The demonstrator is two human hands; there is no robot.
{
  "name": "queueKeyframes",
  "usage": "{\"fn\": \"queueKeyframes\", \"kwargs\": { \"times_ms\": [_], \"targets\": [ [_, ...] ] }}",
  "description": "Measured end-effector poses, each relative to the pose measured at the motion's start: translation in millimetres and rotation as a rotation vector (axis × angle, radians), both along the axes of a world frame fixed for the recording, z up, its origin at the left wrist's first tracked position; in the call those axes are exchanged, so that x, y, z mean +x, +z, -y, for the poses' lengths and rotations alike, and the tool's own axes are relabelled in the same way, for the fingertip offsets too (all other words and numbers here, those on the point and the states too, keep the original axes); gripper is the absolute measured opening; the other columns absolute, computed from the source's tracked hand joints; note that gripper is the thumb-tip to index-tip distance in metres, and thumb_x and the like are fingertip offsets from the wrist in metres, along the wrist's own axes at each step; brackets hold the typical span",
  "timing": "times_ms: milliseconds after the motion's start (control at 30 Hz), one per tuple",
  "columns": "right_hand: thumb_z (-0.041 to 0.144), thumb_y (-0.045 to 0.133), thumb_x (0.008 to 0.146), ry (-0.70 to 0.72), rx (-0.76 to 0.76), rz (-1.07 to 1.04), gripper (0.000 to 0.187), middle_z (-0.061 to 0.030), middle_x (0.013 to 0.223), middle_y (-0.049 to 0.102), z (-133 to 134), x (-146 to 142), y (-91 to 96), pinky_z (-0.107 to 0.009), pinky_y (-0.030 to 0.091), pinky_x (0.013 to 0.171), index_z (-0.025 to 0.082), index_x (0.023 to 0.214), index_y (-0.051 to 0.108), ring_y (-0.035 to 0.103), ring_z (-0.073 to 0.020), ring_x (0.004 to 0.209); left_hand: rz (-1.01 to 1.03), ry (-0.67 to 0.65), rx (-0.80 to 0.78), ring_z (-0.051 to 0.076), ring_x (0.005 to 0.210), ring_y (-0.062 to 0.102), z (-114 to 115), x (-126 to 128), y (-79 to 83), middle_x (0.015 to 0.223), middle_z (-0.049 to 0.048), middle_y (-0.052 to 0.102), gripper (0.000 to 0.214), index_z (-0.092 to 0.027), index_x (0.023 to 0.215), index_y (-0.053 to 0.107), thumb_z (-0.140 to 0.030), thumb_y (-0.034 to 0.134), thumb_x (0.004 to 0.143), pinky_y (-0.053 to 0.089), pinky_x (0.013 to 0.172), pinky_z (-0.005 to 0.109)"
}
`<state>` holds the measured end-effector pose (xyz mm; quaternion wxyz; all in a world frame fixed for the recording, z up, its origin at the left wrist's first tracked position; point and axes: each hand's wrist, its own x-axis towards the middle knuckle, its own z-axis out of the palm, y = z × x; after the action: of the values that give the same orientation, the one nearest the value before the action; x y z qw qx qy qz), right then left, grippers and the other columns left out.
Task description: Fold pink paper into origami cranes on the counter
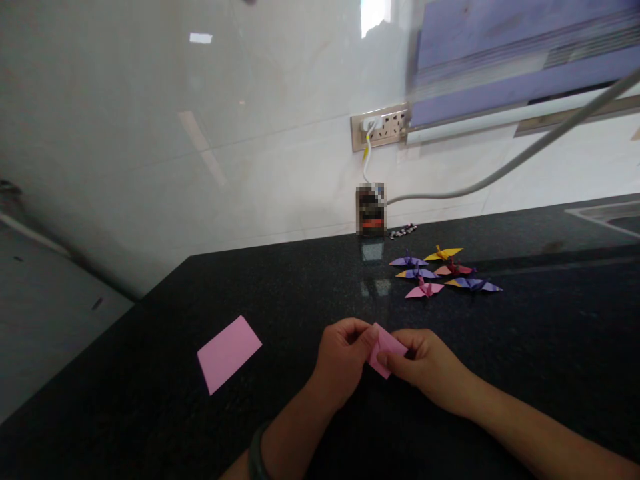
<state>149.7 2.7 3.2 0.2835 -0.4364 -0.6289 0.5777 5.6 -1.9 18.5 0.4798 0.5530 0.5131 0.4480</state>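
Over there six cranes share the counter, a chain behind them by the wall; a pink sheet lies off left, and a plug sits in the socket. Left hand and right hand pinch the folded paper between them

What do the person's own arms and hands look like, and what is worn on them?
The left hand and right hand are without gloves. Both forearms show no sleeves. A smooth, rounded, dark grey-green bangle circles the left forearm; the right forearm shows nothing worn.
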Motion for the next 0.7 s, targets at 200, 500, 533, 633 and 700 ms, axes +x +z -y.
{"fn": "queueKeyframes", "kwargs": {
  "times_ms": [200,500,533,633,700],
  "targets": [
    [0.028,0.049,0.073,-0.011,0.081,0.023,0.018,0.0035,0.051,0.044,1.7,-1.7,-4.5,-0.018,0.026,0.04,0.016,0.061,0.053,0.035,-0.0069,0.044,-0.033,0.045,0.023,0.01,0.052,0.044,1.6,1.4,-3.7,0.056,-0.0001,0.05,0.025,-0.013,0.062,0.056,-0.035,0.052,0.073,0.035,0.049,0.021],
    [0.035,0.049,0.074,-0.065,0.067,0.005,0.023,0.0028,0.053,0.047,-0.5,0.1,-2.0,-0.018,0.029,0.041,0.015,0.064,0.054,0.039,-0.0078,0.045,-0.004,-0.031,-0.037,0.009,0.051,0.043,0.3,-1.4,-3.4,0.056,-0.0003,0.05,0.03,-0.013,0.064,0.057,-0.042,0.051,0.072,0.034,0.048,0.021],
    [0.036,0.049,0.074,-0.068,0.077,0.002,0.024,0.0028,0.053,0.047,-1.1,0.7,-2.0,-0.018,0.029,0.041,0.015,0.063,0.054,0.039,-0.0078,0.046,0.003,-0.048,-0.044,0.009,0.051,0.044,0.8,-1.2,-3.0,0.056,-0.0002,0.051,0.03,-0.013,0.065,0.057,-0.041,0.052,0.071,0.034,0.048,0.021],
    [0.038,0.049,0.074,-0.073,0.101,0.008,0.027,0.0027,0.053,0.047,-1.7,1.4,-2.5,-0.018,0.029,0.041,0.015,0.061,0.054,0.038,-0.0078,0.046,-0.007,-0.055,-0.041,0.009,0.051,0.044,2.6,-0.4,-2.2,0.056,0.0002,0.052,0.028,-0.013,0.062,0.056,-0.04,0.054,0.07,0.034,0.048,0.021],
    [0.038,0.048,0.075,-0.068,0.105,0.008,0.027,0.0028,0.053,0.047,-1.1,0.9,-2.7,-0.018,0.029,0.041,0.015,0.063,0.055,0.038,-0.0077,0.046,-0.013,-0.038,-0.036,0.01,0.051,0.044,3.4,0.0,-1.9,0.056,0.0005,0.053,0.027,-0.013,0.06,0.056,-0.038,0.056,0.069,0.034,0.049,0.021]
  ]
}}
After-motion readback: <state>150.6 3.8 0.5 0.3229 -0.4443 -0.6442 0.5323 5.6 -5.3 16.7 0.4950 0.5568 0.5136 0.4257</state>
